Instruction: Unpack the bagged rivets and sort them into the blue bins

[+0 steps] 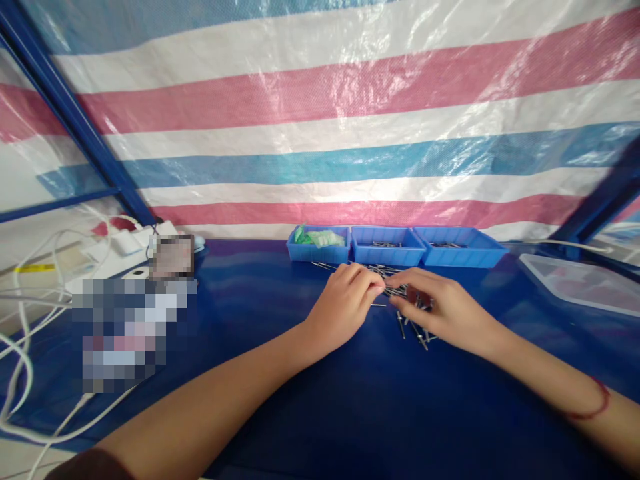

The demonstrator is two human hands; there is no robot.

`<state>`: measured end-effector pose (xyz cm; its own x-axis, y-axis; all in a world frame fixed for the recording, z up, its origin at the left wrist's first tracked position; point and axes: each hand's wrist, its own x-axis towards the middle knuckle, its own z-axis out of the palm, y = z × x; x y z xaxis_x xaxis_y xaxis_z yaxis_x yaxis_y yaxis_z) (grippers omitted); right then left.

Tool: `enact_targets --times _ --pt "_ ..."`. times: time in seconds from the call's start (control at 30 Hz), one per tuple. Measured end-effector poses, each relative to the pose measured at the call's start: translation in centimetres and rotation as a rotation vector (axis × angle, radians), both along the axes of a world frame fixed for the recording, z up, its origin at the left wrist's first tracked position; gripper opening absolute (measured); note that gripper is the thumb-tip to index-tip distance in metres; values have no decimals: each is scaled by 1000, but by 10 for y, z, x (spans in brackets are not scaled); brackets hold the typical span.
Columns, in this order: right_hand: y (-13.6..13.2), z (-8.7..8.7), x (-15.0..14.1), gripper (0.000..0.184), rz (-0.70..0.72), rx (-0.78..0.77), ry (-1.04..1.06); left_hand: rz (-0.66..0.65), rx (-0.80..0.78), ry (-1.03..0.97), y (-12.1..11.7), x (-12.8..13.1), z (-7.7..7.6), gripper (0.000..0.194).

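A loose pile of blind rivets [419, 330], small metal pieces with thin stems, lies on the blue tabletop. My left hand [345, 300] is at the pile's left side, fingers curled and thumb pressed against the index finger; whatever they pinch is hidden. From the right, my right hand [440, 307] reaches over the rivets, its thumb and index finger apart and their tips close to my left fingertips. It covers part of the pile. One rivet lies apart just below my left fingertips, and a few more lie behind my left hand.
Behind the pile stand three blue bins: a left bin [320, 255] with green plastic packets, a middle bin [387, 256] and a right bin [465, 257] with metal pieces. A clear plastic lid [580, 283] lies right. White cables [23, 373] and a power strip [125, 243] are left.
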<state>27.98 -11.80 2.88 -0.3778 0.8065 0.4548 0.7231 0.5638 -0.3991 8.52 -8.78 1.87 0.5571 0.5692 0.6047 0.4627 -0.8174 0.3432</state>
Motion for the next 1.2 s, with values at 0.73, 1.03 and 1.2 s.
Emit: enact_targets --times 0.73,1.03,1.2 --pt "-16 -1 -24 14 15 -148 264 -55 -390 -388 -16 9 2 8" --pt "-17 -5 -20 18 -142 -68 408 27 -445 -415 -6 8 -5 14" --pt "-22 2 -21 19 -137 90 276 46 -379 -250 -6 7 -5 20"
